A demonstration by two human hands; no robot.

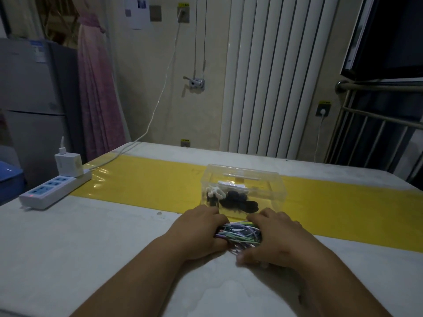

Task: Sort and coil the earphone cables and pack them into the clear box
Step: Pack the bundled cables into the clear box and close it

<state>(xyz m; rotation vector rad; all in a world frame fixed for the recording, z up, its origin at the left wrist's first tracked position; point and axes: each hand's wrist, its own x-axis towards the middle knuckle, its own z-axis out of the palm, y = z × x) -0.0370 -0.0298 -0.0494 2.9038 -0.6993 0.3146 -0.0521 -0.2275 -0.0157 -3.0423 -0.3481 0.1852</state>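
Your left hand [201,232] and right hand [274,239] each clutch one tangled bundle of purple, green and white earphone cables [240,233], near the clear box [272,179].

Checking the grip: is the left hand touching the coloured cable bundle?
Touching. The head view shows the left hand curled round the left end of the cable bundle, no gap between.

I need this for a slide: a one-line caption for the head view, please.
Left hand and right hand grip a bundle of coloured earphone cables on the table before the clear box.
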